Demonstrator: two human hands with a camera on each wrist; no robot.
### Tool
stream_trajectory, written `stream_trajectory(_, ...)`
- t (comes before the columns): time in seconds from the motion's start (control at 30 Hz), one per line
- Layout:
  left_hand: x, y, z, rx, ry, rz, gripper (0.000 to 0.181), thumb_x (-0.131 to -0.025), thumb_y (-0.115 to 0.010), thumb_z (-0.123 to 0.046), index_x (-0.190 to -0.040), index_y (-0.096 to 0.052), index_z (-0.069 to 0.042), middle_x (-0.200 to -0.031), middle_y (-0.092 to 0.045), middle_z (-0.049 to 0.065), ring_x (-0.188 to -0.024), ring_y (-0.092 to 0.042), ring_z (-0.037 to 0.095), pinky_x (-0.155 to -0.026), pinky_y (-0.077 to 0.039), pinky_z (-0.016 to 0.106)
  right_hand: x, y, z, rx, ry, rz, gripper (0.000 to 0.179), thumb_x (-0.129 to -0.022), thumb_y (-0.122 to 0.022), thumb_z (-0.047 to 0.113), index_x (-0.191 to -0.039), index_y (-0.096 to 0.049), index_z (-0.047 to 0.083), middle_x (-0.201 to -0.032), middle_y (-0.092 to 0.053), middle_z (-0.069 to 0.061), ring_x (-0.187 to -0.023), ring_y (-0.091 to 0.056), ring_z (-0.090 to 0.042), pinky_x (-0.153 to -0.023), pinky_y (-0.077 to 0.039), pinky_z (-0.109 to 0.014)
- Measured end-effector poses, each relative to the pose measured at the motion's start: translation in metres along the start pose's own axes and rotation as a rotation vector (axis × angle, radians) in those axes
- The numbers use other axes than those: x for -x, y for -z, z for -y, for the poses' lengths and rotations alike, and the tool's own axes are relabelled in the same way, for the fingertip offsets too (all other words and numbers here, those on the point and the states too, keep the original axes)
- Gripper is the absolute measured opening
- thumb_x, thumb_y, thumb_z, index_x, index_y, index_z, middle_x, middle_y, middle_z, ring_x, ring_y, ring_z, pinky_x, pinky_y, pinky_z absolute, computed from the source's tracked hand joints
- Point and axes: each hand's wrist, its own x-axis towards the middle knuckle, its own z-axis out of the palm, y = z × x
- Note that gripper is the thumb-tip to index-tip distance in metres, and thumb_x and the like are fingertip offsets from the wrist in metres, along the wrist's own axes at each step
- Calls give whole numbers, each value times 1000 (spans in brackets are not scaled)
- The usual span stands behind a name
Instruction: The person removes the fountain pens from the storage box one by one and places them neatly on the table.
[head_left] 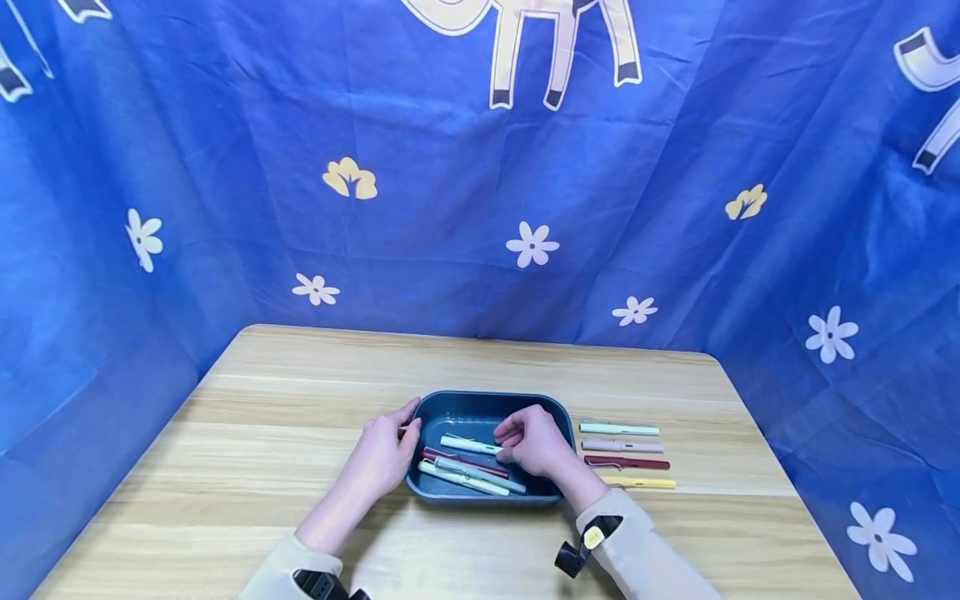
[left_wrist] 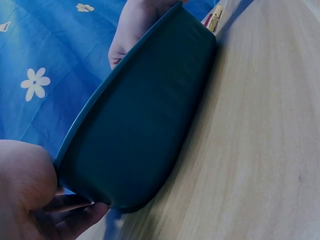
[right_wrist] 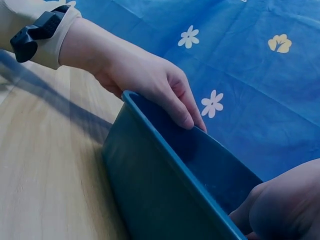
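Note:
A dark teal plastic bin (head_left: 495, 501) stands on the table. At its left end my left hand (head_left: 384, 454) grips the rim, with the thumb inside the wall (right_wrist: 187, 121) and the fingers outside. My right hand (head_left: 536, 442) reaches into the bin and pinches the right end of a pale mint pen (head_left: 467, 444). Beside that, a dark red pen (head_left: 480, 468), a grey-blue pen (head_left: 504, 480) and another pale pen (head_left: 450, 476) lie close together on the bin's floor. In the right wrist view the bin's wall hides the pens and my right fingertips.
Right of the bin, a pale mint pen (head_left: 618, 429), a lilac pen (head_left: 622, 446), a dark red pen (head_left: 633, 462) and a yellow pen (head_left: 645, 482) lie in a spaced row on the wooden table (head_left: 225, 500). A blue patterned curtain (head_left: 450, 275) encloses the table's back and sides.

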Motion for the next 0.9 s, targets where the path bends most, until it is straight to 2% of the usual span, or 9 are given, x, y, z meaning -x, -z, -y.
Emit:
stream_trajectory(0.2, -1, -1, 0, 7, 5, 1, 46, -108, -57, -16, -149, -56, 5, -139, -63, 26, -124, -65, 33, -101, -54, 53, 0, -2, -1, 70, 16, 1, 19, -78, -84, -14, -93, -75, -5, -84, -74, -10, -73, -65, -11, -73, -59, -28)
stream_trajectory(0.43, -2, -1, 0, 0, 11, 9, 47, -109, -57, -17, -150, -55, 5, -141, -62, 26, -128, -63, 35, -106, -51, 55, 0, -3, -2, 170, 65, 15, 14, -84, -81, -11, -93, -75, -1, -80, -70, -2, -74, -63, -10, -73, -57, -27)
stream_trajectory(0.57, -1, -1, 0, 4, 9, 9, 47, -109, -57, -17, -150, -55, 5, -142, -61, 26, -129, -62, 35, -108, -49, 55, 1, -2, -1, 150, 80, -2, 13, -87, -80, -8, -96, -75, 0, -86, -71, -3, -78, -64, -11, -76, -57, -29)
stream_trajectory(0.73, -1, -2, 1, 6, 7, 4, 46, -108, -57, -16, -150, -55, 5, -140, -62, 26, -129, -62, 36, -108, -49, 55, 3, 1, 3, 109, 93, -72, 14, -90, -80, -3, -101, -76, 5, -95, -74, -1, -84, -66, -11, -82, -57, -35)
stream_trajectory(0.9, -1, -2, 2, 5, 6, 2, 46, -108, -57, -16, -149, -56, 5, -139, -63, 27, -128, -63, 37, -107, -50, 55, 5, 5, 7, 70, 105, -124, 15, -89, -82, -1, -99, -77, 9, -92, -73, 2, -69, -59, -11, -66, -52, -31)
